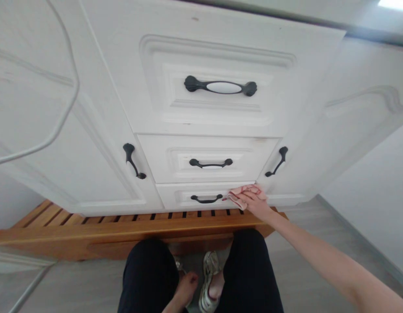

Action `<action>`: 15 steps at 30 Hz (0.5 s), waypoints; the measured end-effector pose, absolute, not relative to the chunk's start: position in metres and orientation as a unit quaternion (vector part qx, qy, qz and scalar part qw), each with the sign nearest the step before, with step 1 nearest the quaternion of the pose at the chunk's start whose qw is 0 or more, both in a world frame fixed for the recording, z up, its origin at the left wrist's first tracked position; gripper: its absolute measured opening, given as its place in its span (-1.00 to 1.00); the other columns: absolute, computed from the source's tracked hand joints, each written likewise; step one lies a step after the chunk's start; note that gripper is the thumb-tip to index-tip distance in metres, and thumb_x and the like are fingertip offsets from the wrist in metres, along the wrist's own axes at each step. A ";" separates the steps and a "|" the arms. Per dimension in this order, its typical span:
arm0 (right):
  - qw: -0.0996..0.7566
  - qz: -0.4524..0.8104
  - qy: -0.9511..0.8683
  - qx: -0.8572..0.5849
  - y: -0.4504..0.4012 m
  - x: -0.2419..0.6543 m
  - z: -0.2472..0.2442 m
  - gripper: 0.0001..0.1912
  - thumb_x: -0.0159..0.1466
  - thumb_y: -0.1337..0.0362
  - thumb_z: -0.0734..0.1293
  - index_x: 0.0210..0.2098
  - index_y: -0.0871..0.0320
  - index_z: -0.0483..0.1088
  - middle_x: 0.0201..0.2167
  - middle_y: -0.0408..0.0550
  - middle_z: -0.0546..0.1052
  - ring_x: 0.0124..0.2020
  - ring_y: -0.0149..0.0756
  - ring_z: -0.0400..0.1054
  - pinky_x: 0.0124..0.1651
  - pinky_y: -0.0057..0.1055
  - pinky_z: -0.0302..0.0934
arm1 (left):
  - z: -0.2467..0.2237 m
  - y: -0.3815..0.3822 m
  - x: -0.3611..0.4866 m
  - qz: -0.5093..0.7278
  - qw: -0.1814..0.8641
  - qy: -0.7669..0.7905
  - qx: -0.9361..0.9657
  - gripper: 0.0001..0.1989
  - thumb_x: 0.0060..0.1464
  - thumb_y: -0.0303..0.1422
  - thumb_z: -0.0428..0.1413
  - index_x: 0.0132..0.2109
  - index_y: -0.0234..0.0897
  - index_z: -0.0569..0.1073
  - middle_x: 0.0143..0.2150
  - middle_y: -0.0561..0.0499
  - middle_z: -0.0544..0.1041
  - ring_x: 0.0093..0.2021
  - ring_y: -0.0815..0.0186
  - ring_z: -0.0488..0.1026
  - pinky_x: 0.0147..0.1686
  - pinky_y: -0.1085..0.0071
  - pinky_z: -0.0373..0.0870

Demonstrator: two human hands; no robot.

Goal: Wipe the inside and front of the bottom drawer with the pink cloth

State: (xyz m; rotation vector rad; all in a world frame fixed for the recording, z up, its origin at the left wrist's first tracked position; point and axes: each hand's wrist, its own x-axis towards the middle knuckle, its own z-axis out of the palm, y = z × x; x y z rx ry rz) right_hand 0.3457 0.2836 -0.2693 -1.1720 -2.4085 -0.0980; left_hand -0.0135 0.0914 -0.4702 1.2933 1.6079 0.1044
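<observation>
My right hand holds a pink cloth with darker red markings. It presses the cloth against the right end of the bottom drawer front, by the seam with the right cabinet door. Just left of the cloth is the drawer's dark handle. My left hand hangs low between my knees, its fingers curled in and no object visible in them. It is above the floor, close to my shoes.
Above are a middle drawer and a larger top drawer. The left cabinet door has a dark handle. A white cable hangs at the left. A slatted wooden bench runs along the cabinet's foot, before my knees.
</observation>
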 end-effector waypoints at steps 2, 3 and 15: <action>0.222 -0.103 -0.868 -0.432 0.292 0.348 -0.265 -0.42 0.36 0.48 0.23 0.30 -0.07 0.38 0.17 -0.17 0.55 0.21 -0.26 0.33 0.34 -0.37 0.20 | -0.473 0.092 -0.012 0.033 0.507 0.665 0.547 -0.82 0.05 -0.55 0.06 -0.31 -0.23 0.53 -0.15 -0.05 0.65 0.00 0.21 0.56 0.11 0.29 0.37; 0.230 -0.127 -0.859 -0.439 0.296 0.346 -0.266 -0.46 0.39 0.45 0.21 0.30 -0.04 0.38 0.17 -0.15 0.55 0.22 -0.23 0.31 0.37 -0.33 0.17 | -0.474 0.092 -0.012 0.029 0.505 0.665 0.550 -0.81 0.06 -0.56 0.05 -0.29 -0.24 0.53 -0.14 -0.06 0.65 0.00 0.22 0.56 0.11 0.30 0.37; 0.411 -0.019 -0.703 -0.580 0.254 0.303 -0.339 -0.62 0.35 0.34 0.24 0.06 -0.03 0.57 0.11 0.12 0.48 0.18 0.04 0.23 0.31 0.18 0.09 | -0.461 0.082 -0.019 0.044 0.492 0.667 0.557 -0.71 0.07 -0.54 0.01 -0.16 -0.25 0.58 -0.05 -0.07 0.65 0.07 0.22 0.53 0.12 0.42 0.32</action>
